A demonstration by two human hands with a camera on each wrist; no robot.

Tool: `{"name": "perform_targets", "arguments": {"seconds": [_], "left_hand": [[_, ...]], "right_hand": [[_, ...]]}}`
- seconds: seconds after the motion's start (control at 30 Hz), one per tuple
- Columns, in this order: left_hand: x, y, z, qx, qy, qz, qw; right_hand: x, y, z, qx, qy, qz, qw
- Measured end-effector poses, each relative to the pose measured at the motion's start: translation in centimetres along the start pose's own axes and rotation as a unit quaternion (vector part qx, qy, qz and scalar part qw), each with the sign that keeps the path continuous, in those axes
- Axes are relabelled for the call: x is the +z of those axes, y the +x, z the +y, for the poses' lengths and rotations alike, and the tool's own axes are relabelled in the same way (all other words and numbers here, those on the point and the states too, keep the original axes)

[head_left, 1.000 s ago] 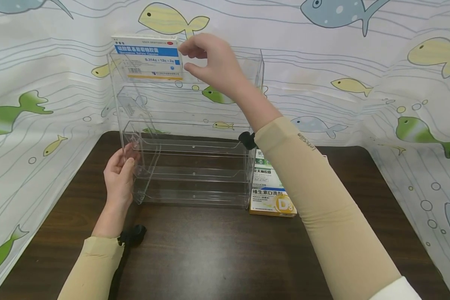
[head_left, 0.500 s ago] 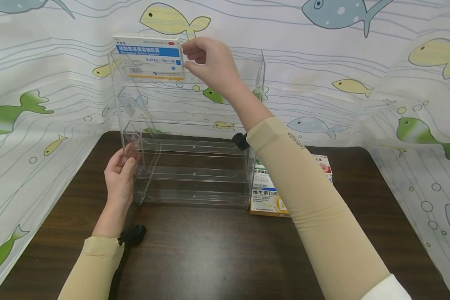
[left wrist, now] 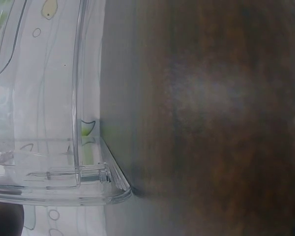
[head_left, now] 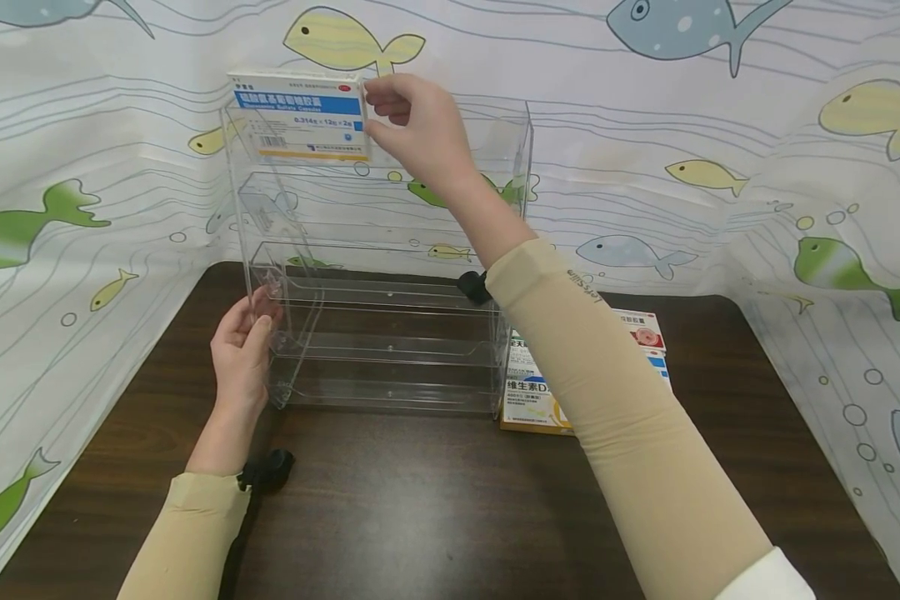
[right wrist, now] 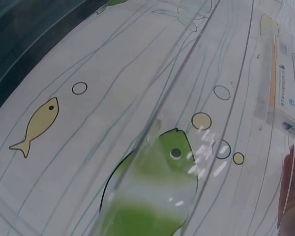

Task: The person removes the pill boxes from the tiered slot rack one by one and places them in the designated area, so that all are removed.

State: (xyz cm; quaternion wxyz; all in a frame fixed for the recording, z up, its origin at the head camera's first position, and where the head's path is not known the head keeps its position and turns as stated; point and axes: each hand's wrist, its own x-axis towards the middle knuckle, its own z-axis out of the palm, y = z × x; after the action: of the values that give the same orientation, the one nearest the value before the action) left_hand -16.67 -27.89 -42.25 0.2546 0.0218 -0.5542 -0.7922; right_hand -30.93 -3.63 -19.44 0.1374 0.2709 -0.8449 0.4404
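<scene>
A clear acrylic tiered display rack (head_left: 390, 292) stands on the dark wooden table. My left hand (head_left: 242, 346) grips its left side panel, thumb in front and fingers partly seen through the plastic. In the left wrist view, the rack's clear corner (left wrist: 103, 177) shows beside the table. A white and blue medicine box (head_left: 307, 125) stands upright in the top tier at the left end. At its right edge is my right hand (head_left: 423, 125), with loosely bent fingers and thumb touching that edge. The right wrist view shows part of the box (right wrist: 290, 78) just above the hand (right wrist: 292, 196).
Several more medicine boxes lie on the table right of the rack, among them a yellow and white vitamin D box (head_left: 528, 408) and a white and red one (head_left: 645, 329). My right forearm partly covers them. A fish-patterned cloth (head_left: 757, 208) hangs behind the table (head_left: 420, 500).
My right forearm has swung a little to the left, uncovering boxes on its right. The right hand stays at the box's edge; the left hand has kept its hold.
</scene>
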Motion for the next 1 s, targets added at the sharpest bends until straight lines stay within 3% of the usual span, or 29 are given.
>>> {"name": "perform_targets", "arguments": {"seconds": [0.2, 0.47, 0.77, 1.0], "left_hand": [[0.00, 0.03, -0.04, 0.002, 0.004, -0.004, 1.0000], [-0.12, 0.03, -0.10, 0.005, 0.004, -0.006, 1.0000], [0.08, 0.05, -0.13, 0.013, 0.011, -0.010, 0.9998], [0.17, 0.11, -0.15, 0.009, 0.001, -0.002, 1.0000]], "right_hand": [[0.13, 0.15, 0.07, 0.007, 0.042, 0.027, 0.999], [0.29, 0.40, -0.05, 0.008, 0.068, 0.010, 0.998], [0.45, 0.55, -0.06, 0.000, 0.049, 0.007, 0.999], [0.67, 0.69, -0.30, 0.019, 0.026, -0.003, 0.999]]}}
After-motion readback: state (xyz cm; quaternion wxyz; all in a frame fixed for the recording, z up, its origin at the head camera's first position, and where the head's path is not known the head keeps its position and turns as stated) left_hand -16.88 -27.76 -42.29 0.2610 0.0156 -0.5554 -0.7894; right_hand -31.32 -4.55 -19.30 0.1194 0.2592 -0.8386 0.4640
